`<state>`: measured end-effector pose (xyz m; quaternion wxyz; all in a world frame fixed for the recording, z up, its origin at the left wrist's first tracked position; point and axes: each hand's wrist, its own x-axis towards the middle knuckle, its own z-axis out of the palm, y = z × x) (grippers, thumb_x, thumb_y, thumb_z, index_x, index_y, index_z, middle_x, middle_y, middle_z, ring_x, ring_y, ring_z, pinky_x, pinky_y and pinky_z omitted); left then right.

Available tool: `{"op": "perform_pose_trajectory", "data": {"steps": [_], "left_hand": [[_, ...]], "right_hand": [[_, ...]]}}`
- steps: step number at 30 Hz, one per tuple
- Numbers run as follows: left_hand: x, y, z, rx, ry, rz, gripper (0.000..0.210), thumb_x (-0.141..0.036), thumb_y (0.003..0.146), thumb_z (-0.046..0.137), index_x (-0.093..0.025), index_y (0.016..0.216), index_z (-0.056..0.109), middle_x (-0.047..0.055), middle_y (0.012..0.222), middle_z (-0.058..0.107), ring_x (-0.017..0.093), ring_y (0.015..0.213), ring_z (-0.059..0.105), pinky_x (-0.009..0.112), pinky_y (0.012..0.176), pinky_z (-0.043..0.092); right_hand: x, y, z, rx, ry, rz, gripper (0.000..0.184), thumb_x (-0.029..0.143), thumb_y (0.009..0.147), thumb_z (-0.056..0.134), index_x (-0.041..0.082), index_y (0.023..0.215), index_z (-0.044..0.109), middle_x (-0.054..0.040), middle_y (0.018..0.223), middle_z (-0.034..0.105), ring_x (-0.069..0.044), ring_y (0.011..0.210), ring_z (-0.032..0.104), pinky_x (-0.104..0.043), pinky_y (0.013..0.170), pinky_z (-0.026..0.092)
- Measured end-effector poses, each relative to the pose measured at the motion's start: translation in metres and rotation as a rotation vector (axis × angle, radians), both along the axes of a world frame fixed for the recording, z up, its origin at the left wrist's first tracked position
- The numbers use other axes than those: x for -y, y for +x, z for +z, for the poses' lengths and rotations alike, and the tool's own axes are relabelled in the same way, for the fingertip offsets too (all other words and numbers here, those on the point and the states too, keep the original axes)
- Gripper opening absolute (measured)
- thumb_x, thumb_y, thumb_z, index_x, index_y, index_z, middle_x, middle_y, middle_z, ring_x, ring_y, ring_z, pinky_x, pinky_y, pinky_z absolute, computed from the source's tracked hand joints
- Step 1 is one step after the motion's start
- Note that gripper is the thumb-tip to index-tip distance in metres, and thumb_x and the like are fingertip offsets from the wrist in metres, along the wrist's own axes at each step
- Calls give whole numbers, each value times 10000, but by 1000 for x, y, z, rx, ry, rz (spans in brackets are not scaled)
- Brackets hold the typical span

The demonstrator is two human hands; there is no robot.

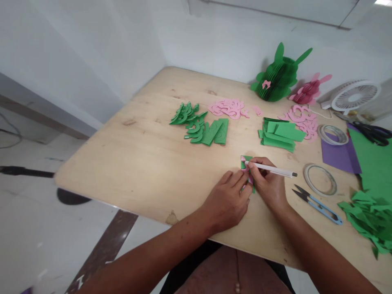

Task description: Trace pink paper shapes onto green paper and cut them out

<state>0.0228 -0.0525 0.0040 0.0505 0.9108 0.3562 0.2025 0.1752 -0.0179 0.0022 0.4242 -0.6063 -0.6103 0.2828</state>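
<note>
A small green paper piece (246, 159) lies on the table near its front edge, with a pink paper cut-out (243, 159) on top of it. My left hand (229, 196) presses both down with bent fingers held close together, hiding much of them. Pinched in my right hand (269, 183) is a white pen (272, 168), its tip at the edge of the cut-out. Beyond my hands are green strips with drawn curves (221, 130) and a pile of cut green paper shapes (186, 114).
Pink cut-outs (229, 108) and stacked green strips (281, 136) lie further back. To my right are blue thread snips (321, 207), a tape roll (306, 179), green scraps (370, 220) and black scissors (372, 131). A green paper rabbit (275, 81) and a white fan (355, 96) stand near the wall.
</note>
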Motion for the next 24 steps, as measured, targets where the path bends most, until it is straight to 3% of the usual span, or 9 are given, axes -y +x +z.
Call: {"op": "perform_pose_trajectory", "data": {"steps": [24], "left_hand": [[0, 0, -2, -13, 12, 3, 357, -236, 910, 400, -70, 1198, 530, 192, 1320, 527, 278, 1288, 428, 448, 1050, 334]], "right_hand": [[-1, 0, -2, -25, 13, 19, 191, 375, 838, 599, 191, 845, 649, 2, 690, 654, -133, 550, 552, -251, 509, 435]]}}
